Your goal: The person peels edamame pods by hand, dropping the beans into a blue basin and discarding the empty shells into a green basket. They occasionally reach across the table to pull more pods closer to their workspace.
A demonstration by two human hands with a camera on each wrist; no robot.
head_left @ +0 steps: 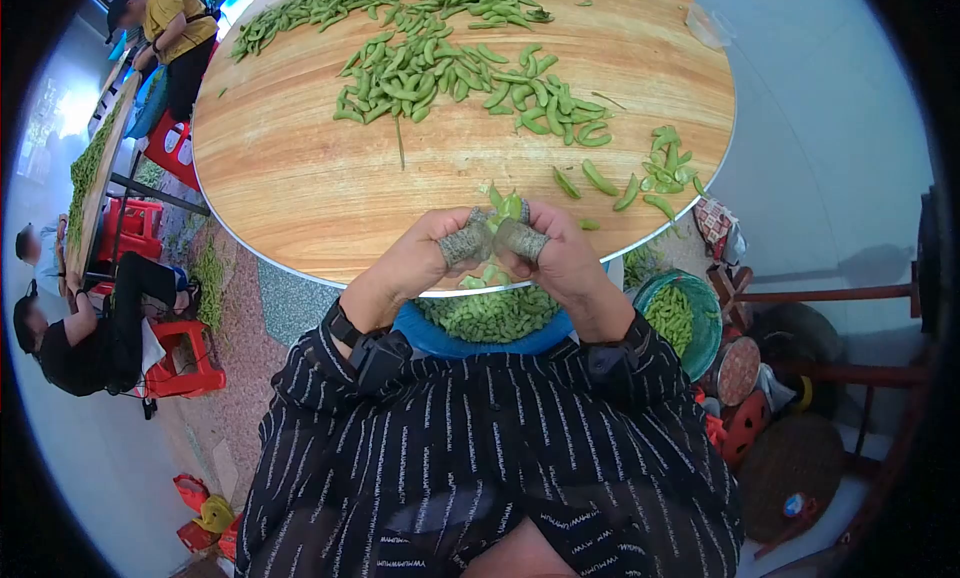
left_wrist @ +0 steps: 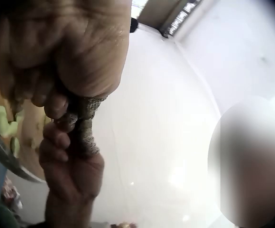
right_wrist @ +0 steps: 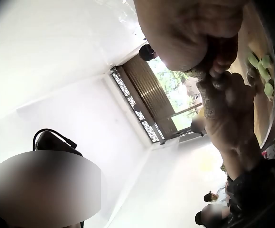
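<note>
Over the near edge of the round wooden table [head_left: 290, 168], both hands meet at a green soybean pod [head_left: 510, 206]. My left hand [head_left: 420, 250] and right hand [head_left: 568, 260] pinch it between curled fingers and thumbs, which wear greyish woven wraps. In the left wrist view, the left hand [left_wrist: 87, 57] and the right hand [left_wrist: 73, 175] touch at the thumbs; the fingers hide the pod there. Below them, a blue basin [head_left: 412, 330] holds many shelled green beans [head_left: 490, 316]. Several loose pods [head_left: 600, 178] lie close to the right hand.
Large heaps of pods [head_left: 410, 73] cover the table's far side. A small pile of flattened pods [head_left: 668, 163] sits near the right edge. A green bucket [head_left: 708, 323] of beans stands at right. People sit at another table on the left, by red stools [head_left: 185, 363].
</note>
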